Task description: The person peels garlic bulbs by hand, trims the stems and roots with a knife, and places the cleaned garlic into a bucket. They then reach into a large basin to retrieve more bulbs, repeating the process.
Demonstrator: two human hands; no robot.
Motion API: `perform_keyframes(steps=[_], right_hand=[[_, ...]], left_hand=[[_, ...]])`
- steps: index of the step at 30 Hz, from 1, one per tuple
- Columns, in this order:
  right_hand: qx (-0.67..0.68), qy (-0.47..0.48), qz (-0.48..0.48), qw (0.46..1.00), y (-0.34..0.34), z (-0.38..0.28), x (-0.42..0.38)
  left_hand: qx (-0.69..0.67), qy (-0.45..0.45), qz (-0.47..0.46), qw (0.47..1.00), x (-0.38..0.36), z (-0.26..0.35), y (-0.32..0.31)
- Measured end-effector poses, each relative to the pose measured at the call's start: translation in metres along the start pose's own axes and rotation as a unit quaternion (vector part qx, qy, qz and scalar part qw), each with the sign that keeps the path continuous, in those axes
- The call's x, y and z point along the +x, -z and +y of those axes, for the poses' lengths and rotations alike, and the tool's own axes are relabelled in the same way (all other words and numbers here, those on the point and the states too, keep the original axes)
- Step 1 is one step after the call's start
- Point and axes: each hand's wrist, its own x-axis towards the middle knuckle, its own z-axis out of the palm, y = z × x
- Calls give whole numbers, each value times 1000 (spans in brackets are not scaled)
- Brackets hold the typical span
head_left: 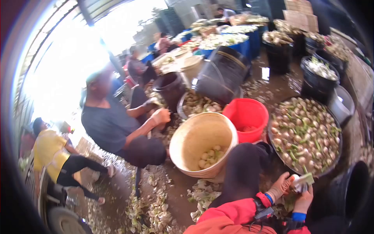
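At the lower right, my left hand [279, 187] is closed around a pale bulb with a green stem [303, 181], which looks like fresh garlic. Something orange covers a fingertip of that hand. My right hand [303, 202] presses its fingers against the same bulb from below; whether it also grips a small tool is hidden. Just beyond my hands, a wide dark tub [306, 134] is full of similar bulbs with short green stems. To the left of my knee, a cream bucket [183, 156] has several peeled whitish bulbs [210, 156] at its bottom.
A red bucket [245, 117] stands behind the cream one. Across from me sits a person in a dark shirt [111, 126], hands at work; another in yellow [50, 150] is at the far left. Peelings [159, 206] litter the wet floor. A black bucket [355, 191] lies tilted at right.
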Motion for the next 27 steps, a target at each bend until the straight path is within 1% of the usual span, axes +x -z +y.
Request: perform_keyframes(steps=[1,2,3,4,5,6,7,8,9,11,12,13,14,15,17,18,19,21,22,23,25,26,27], right_hand=[[-77,-1,30,997,4,6,4],[-74,-21,19,997,-10,-14,-5],[-93,-24,-14,995,-10,-16,-9],[-321,99,-59,940,-16,-31,-16],[-196,27,-97,975,-19,-25,-19],[-102,-88,-113,984,-20,-20,-23],[-110,-74,-129,983,-24,-17,-25],[-71,-121,-121,983,-24,-15,-25],[-71,-115,-111,985,-24,-20,-23],[-115,-103,-55,986,-13,-20,-16],[-114,-100,-38,988,-8,-12,-14],[-108,-65,8,992,-2,1,-8],[-101,-31,51,993,5,12,-3],[-101,-30,62,992,17,23,4],[-185,-58,187,963,41,33,18],[-166,-60,255,951,43,27,20],[-162,-60,263,949,43,21,20],[-333,-131,283,890,44,16,16],[-353,-117,284,884,59,41,21],[-350,-117,290,883,74,56,25],[-281,-136,345,885,80,49,24],[-275,-142,324,894,82,48,21],[-273,-142,326,894,73,47,19]], left_hand=[[58,-104,-7,993,-6,-6,-11],[138,-151,-33,978,-10,2,-15],[209,-199,-69,955,-7,8,-12],[326,-236,-27,915,2,-8,-2],[179,-182,-19,967,-14,7,-16],[162,-173,18,971,-12,7,-15],[149,-167,58,973,-4,2,-7],[116,-139,43,983,5,-2,7],[86,-113,34,989,12,-4,17],[-55,-32,110,992,4,2,8],[-13,-20,76,997,-4,10,1],[-7,-25,45,999,-5,10,-3],[-3,14,44,999,-9,10,-7],[1,53,45,998,-16,17,-13],[-18,126,-29,991,-14,18,2],[-22,139,-64,988,-17,22,1],[-16,143,-68,987,-19,23,-3],[-20,109,-56,992,-22,25,-10],[-41,94,-56,993,-19,19,-6],[-38,97,-61,993,-14,14,-1],[-22,30,14,999,-7,14,5],[-53,37,38,997,-5,15,10],[-103,70,52,991,-10,26,4]])
